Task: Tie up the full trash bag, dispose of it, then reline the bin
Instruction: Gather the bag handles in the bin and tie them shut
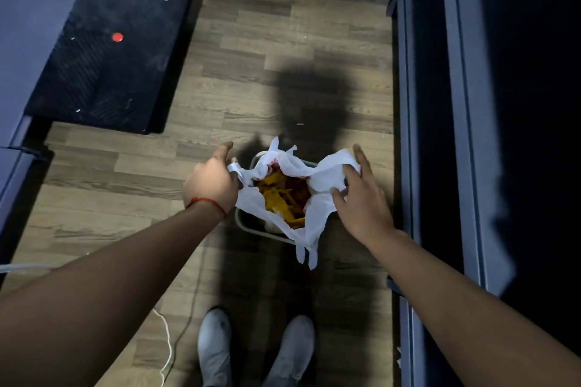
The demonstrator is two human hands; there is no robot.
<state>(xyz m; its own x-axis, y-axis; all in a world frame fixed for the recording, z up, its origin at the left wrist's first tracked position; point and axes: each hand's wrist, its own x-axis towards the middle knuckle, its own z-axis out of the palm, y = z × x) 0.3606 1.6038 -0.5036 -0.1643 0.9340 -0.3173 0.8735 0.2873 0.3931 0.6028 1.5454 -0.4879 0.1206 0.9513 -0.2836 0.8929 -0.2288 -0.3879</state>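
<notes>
A small pale bin (pixel 251 228) stands on the wooden floor in front of my feet. A white plastic trash bag (pixel 327 179) lines it, its mouth wide apart, with yellow and orange scraps (pixel 283 198) inside. My left hand (pixel 210 182), with a red string at the wrist, pinches the bag's left handle. My right hand (pixel 361 195) rests with spread fingers on the bag's right edge, thumb under the plastic. Another handle of the bag hangs over the bin's near rim.
A black platform cart (pixel 110 53) with a red dot lies at the upper left. A dark grey door frame (pixel 440 135) runs down the right side. A white cord (pixel 166 345) trails on the floor by my left shoe (pixel 213 345).
</notes>
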